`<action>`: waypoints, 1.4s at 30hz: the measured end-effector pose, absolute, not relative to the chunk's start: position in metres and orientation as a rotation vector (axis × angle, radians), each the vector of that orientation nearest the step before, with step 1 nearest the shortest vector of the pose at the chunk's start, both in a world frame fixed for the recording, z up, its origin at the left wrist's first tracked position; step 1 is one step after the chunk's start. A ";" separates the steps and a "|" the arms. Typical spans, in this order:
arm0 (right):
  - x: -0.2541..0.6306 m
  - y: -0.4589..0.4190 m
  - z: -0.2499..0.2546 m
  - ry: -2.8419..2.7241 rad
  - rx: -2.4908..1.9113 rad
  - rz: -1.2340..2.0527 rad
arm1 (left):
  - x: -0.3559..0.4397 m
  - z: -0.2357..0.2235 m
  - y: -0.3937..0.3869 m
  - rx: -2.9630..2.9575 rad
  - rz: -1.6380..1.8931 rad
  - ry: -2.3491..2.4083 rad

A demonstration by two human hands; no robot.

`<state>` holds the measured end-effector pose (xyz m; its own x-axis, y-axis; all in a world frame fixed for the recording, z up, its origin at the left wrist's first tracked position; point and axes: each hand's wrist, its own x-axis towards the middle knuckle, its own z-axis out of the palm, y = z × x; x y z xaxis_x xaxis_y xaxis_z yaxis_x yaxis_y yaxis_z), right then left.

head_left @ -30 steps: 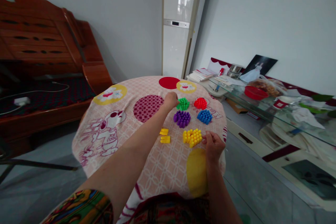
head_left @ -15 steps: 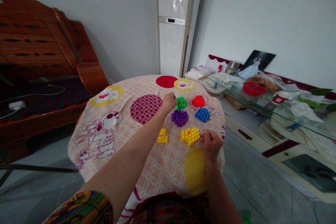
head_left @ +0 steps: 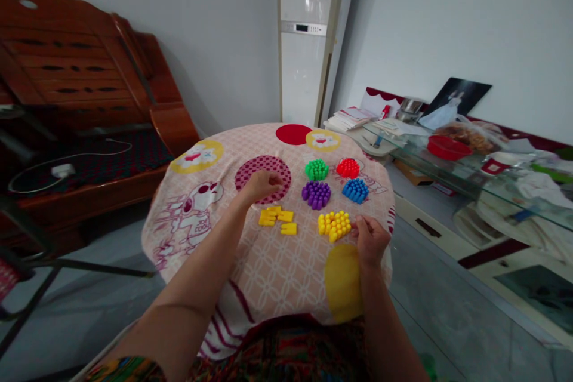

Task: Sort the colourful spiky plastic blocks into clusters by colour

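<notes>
My left hand point(head_left: 265, 185) hovers over the checked circle of the tablecloth, fingers curled together; whatever is in them, if anything, is hidden. Below it lie several flat yellow pronged pieces point(head_left: 289, 228). My right hand point(head_left: 372, 240) is closed, fingertips at the right edge of a cluster of yellow round-headed pegs point(head_left: 335, 225); I cannot make out whether they grip one. Beyond stand clusters of purple pegs point(head_left: 316, 194), blue pegs point(head_left: 356, 190), green pegs point(head_left: 316, 169) and red pegs point(head_left: 348, 168).
A patterned cloth covers the round table point(head_left: 277, 274). To the right is a glass-topped cabinet point(head_left: 430, 170) with a red bowl point(head_left: 448, 147) and papers. A wooden bench point(head_left: 80, 77) stands on the left, a white upright appliance point(head_left: 302, 71) behind.
My left hand has drawn back leftward from beside the green pegs, uncovering more flat yellow pieces. My right hand stays by the yellow pegs. The view has shifted slightly.
</notes>
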<state>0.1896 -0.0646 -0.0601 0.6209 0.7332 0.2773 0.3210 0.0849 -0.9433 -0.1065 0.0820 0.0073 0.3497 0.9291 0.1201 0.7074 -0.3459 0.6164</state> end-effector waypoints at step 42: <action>0.187 -0.065 -0.058 -0.972 -1.515 0.359 | -0.014 0.000 -0.031 2.594 0.594 0.772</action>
